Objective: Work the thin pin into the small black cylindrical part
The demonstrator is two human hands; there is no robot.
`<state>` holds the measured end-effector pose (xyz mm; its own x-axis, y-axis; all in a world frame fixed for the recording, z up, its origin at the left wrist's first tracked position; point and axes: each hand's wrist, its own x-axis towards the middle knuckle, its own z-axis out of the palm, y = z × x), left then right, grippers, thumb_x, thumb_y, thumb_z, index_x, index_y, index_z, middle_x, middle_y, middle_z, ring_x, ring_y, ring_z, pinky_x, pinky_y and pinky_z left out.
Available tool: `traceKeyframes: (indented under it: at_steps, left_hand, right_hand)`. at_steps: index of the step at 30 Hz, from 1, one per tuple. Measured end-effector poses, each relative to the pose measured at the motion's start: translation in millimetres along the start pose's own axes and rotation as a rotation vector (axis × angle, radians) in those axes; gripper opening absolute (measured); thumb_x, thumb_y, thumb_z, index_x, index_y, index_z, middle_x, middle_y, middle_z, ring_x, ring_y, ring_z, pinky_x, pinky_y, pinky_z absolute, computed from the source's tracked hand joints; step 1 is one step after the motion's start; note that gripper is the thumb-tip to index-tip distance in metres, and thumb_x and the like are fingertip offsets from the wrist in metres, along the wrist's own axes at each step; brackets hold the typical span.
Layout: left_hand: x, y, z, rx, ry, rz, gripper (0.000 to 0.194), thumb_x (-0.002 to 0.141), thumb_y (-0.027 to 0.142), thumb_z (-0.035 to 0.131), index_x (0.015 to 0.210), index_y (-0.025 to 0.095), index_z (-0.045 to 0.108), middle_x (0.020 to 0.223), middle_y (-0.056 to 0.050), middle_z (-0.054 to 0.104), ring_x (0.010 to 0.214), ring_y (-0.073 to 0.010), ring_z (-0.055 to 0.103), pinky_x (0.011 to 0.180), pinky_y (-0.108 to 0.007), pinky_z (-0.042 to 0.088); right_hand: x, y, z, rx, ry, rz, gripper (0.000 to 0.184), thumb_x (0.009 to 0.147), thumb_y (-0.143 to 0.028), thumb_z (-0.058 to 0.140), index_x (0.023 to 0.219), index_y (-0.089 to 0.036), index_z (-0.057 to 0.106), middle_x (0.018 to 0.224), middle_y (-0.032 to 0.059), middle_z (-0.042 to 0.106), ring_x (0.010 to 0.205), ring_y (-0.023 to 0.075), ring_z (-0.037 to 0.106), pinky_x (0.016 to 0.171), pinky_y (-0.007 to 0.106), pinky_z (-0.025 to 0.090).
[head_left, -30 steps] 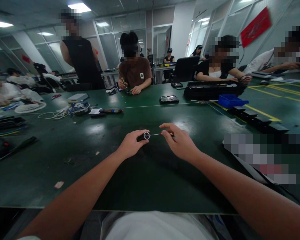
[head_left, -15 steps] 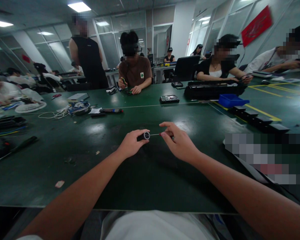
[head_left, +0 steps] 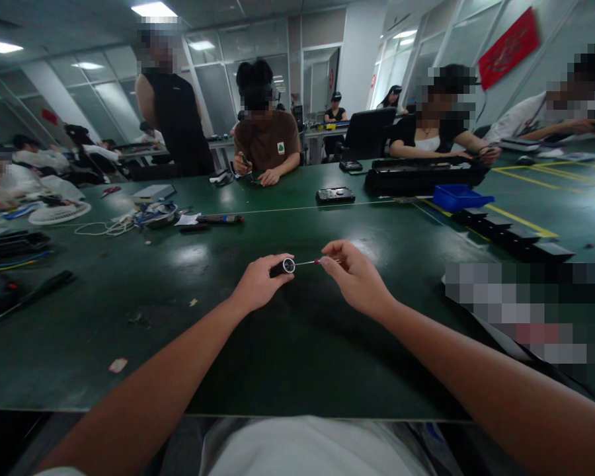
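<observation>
Between the thumb and fingers of my left hand (head_left: pixel 258 283) is a short black cylinder (head_left: pixel 281 267) with a pale ring round its end; its exact kind is unclear. My right hand (head_left: pixel 357 277) is closed on a screwdriver (head_left: pixel 318 262) with a red handle, most of which my fingers hide. The thin metal shaft points left, and its tip meets or lies right beside the ringed end of the cylinder. Both hands are above the green table (head_left: pixel 297 357).
A blue bin (head_left: pixel 460 198) and several black blocks (head_left: pixel 510 233) stand at the right. Farther back lie an opened device (head_left: pixel 336 195) and a long black housing (head_left: pixel 421 177). Cables (head_left: pixel 153 215) and tools are at the left. A person (head_left: pixel 268 142) works opposite.
The fingers of my right hand have shifted and curled round the screwdriver handle, with less of it showing. My left hand still holds the cylinder in nearly the same place.
</observation>
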<state>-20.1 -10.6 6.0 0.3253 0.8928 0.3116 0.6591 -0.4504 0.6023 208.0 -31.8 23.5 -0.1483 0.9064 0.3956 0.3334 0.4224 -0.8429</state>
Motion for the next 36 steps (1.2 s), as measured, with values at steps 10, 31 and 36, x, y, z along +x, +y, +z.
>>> traceKeyframes:
  at_steps: [10,31,36]
  left_hand:
    - [1,7,-3.5,0.11,-0.053,0.109,0.04,0.09,0.029,0.066,0.13,0.028,0.061,0.126,-0.005,0.067,0.115,-0.0239,0.059,0.11,-0.049,0.036]
    - [1,7,-0.9,0.113,-0.034,0.045,0.041,0.086,0.03,0.072,0.126,0.03,0.065,0.12,-0.004,0.069,0.111,-0.0256,0.06,0.108,-0.05,0.038]
    - [1,10,-2.1,0.108,-0.045,0.012,0.04,0.085,0.03,0.072,0.125,0.029,0.066,0.117,-0.004,0.07,0.107,-0.0258,0.061,0.109,-0.052,0.036]
  right_hand:
    - [15,28,5,0.548,0.138,0.331,0.025,0.089,-0.046,0.057,0.087,-0.021,0.057,0.076,0.0013,0.06,0.065,0.0148,0.06,0.075,0.037,0.058]
    - [2,9,6,0.091,0.038,0.024,0.02,0.095,-0.04,0.053,0.098,-0.021,0.06,0.082,0.0032,0.069,0.077,0.0184,0.068,0.074,0.036,0.054]
    - [1,6,4,0.038,0.086,0.035,0.021,0.096,-0.04,0.05,0.095,-0.021,0.06,0.079,0.0026,0.069,0.074,0.0183,0.066,0.07,0.035,0.052]
